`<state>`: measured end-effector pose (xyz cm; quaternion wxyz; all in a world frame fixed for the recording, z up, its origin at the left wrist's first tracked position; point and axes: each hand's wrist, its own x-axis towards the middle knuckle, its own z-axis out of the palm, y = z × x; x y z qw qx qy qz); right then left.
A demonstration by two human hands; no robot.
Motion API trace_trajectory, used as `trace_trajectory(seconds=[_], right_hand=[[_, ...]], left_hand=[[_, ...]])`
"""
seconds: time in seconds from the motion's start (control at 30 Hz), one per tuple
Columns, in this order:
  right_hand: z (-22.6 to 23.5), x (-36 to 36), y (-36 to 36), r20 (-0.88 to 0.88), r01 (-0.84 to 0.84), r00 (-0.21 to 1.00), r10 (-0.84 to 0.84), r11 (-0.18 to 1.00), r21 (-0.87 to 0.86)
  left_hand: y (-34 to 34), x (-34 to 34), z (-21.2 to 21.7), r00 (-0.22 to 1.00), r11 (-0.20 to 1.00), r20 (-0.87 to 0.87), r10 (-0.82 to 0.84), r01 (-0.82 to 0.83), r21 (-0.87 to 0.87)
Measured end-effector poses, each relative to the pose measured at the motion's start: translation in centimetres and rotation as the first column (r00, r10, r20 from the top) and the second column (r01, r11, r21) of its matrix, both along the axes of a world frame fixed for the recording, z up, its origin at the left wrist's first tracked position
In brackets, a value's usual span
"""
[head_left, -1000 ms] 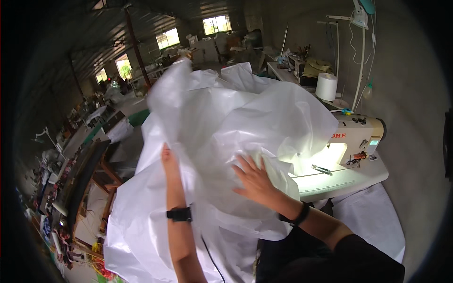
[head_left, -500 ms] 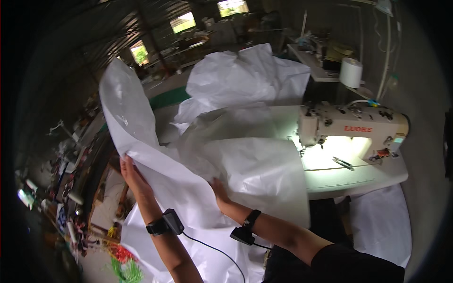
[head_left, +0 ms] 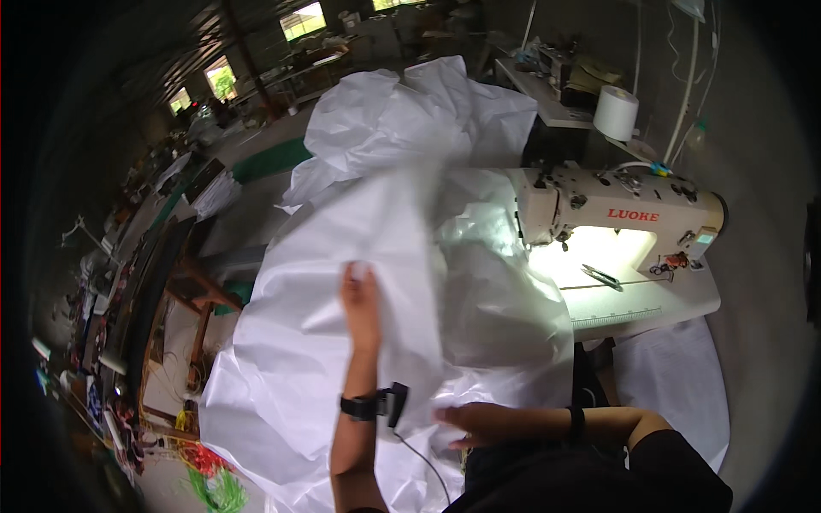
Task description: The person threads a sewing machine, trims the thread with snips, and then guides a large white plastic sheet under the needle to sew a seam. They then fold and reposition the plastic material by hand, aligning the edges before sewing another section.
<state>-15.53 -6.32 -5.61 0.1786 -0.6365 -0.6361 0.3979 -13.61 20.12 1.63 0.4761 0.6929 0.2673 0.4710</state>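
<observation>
A large sheet of glossy white plastic fabric [head_left: 291, 342] lies crumpled over the work surface and hangs toward me. My left hand [head_left: 360, 303] is on its middle, fingers curled into the material, with a fold pinched between thumb and fingers. Lower and to the right, close to my body, my right hand [head_left: 479, 423] is near the fabric's lower part. Its fingers point left with the thumb apart, slightly blurred, and nothing shows in them. Just right of the fabric stands a white sewing machine [head_left: 620, 209] with its lamp lit.
Thread snips [head_left: 602, 277] lie on the machine bed. A heap of white fabric [head_left: 393, 120] sits beyond, and a white thread cone [head_left: 616, 113] stands at the back right. Left are a wooden stand [head_left: 201, 299] and red and green strands [head_left: 218, 487] on the floor.
My left hand has swung right, bringing the raised left flap of fabric down across the rest. My right hand has left the fabric's middle and drawn back toward my body.
</observation>
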Motion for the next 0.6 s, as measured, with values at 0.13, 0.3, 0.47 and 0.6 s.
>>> trace_trajectory(seconds=[0.13,0.3,0.47,0.6], right_hand=[[0.4,6.7,-3.3,0.788,0.072,0.481,-0.385,0.913,0.402],[-2.0,12.4,-6.1,0.635,0.226,0.465,-0.617,0.776,0.589],[-6.9,4.0,-2.9,0.533,0.049,0.756,-0.38,0.845,0.533],[-4.9,2.2,-5.2,0.23,0.108,0.97,-0.079,0.988,-0.115]], left_hand=[[-5.0,2.3,-6.2,0.873,0.731,-0.488,-0.014,0.342,0.59],[0.4,-2.4,-9.0,0.75,0.741,-0.601,0.274,0.234,0.63],[2.4,-10.9,-1.9,0.984,0.985,0.068,-0.166,0.161,0.063],[-2.8,-14.2,4.0,0.987,0.986,0.114,-0.114,0.099,0.131]])
